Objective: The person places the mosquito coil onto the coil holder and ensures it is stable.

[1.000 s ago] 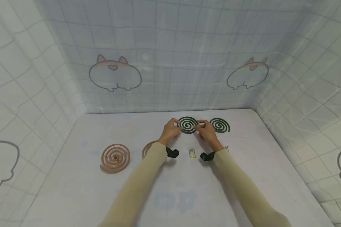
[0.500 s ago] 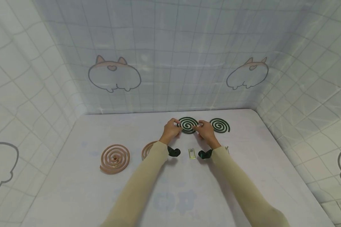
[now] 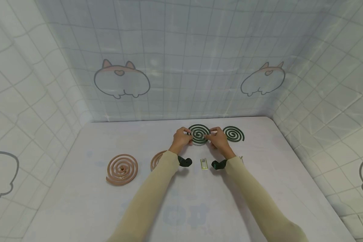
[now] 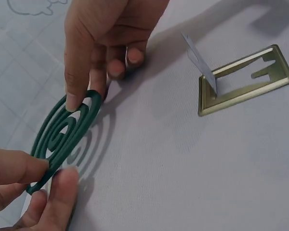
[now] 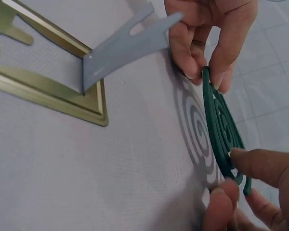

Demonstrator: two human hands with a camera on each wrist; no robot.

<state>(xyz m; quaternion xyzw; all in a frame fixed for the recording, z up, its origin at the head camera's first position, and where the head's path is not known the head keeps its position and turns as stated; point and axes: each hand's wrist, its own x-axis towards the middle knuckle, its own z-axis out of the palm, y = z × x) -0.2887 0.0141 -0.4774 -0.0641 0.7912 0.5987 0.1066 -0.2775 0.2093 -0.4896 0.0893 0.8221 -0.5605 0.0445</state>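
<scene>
A green mosquito coil point(image 3: 198, 134) is held just above the table between both hands, its shadow on the cloth below. My left hand point(image 3: 180, 139) pinches its left edge between thumb and fingers. On the opposite edge, the thumb and fingers of my right hand point(image 3: 220, 139) pinch it too. In the right wrist view the coil point(image 5: 208, 108) stands tilted and thin, seen nearly edge-on. Nearer me lies a small gold-coloured metal coil stand point(image 4: 208, 103); its grey prong point(image 5: 120, 53) is bent upward.
Another green coil point(image 3: 233, 133) lies right of my right hand. A brown coil point(image 3: 122, 169) with a small piece at its centre is at left; a second brown coil point(image 3: 157, 158) is partly under my left sleeve. Patterned cloth walls point(image 3: 181, 67) surround the table.
The green coil has shifted very slightly left and tilted a little, with both hands still gripping its edges. The other coils and the stand have not moved.
</scene>
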